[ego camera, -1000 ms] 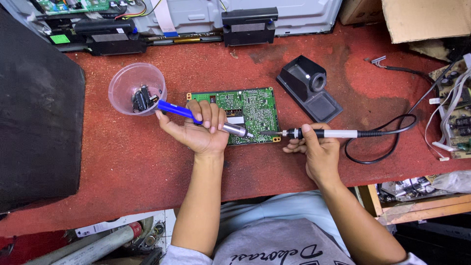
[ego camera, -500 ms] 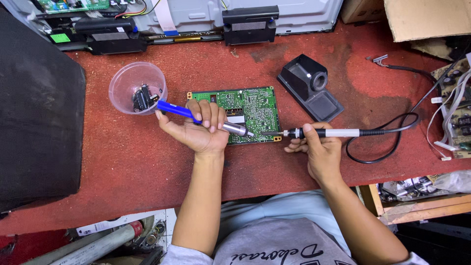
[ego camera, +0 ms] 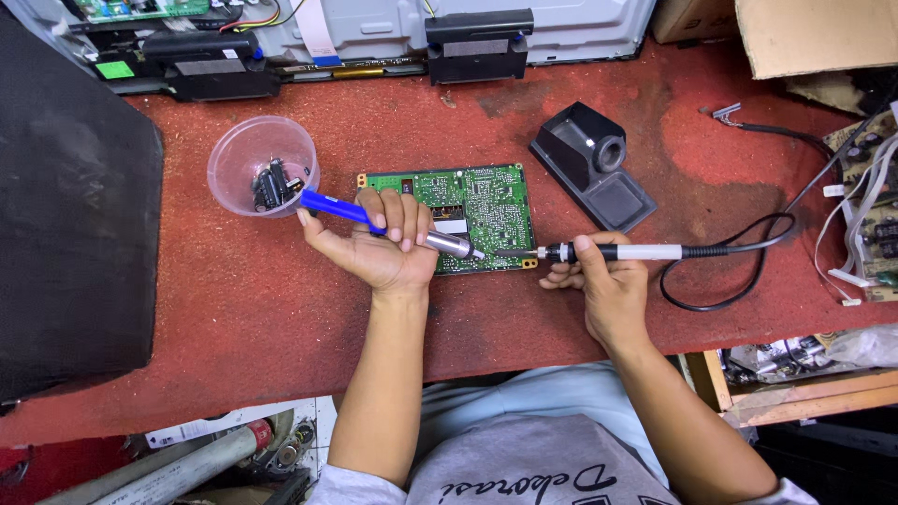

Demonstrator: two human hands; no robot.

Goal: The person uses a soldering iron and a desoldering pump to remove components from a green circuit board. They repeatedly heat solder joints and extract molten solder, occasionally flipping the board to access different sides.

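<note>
A green circuit board (ego camera: 486, 201) lies flat on the red bench. My left hand (ego camera: 379, 248) grips a blue-handled desoldering pump (ego camera: 337, 209), its metal nozzle pointing at the board's lower right edge. My right hand (ego camera: 603, 285) holds a soldering iron (ego camera: 617, 252) with a white and black handle. The iron's tip meets the pump's nozzle at the board's lower edge. The iron's black cable (ego camera: 739, 248) loops off to the right.
A clear plastic cup (ego camera: 262, 168) with small dark parts stands left of the board. A black iron stand (ego camera: 591, 164) sits to the upper right. A large black panel (ego camera: 70, 234) covers the left side. Loose boards and wires (ego camera: 870, 215) lie at far right.
</note>
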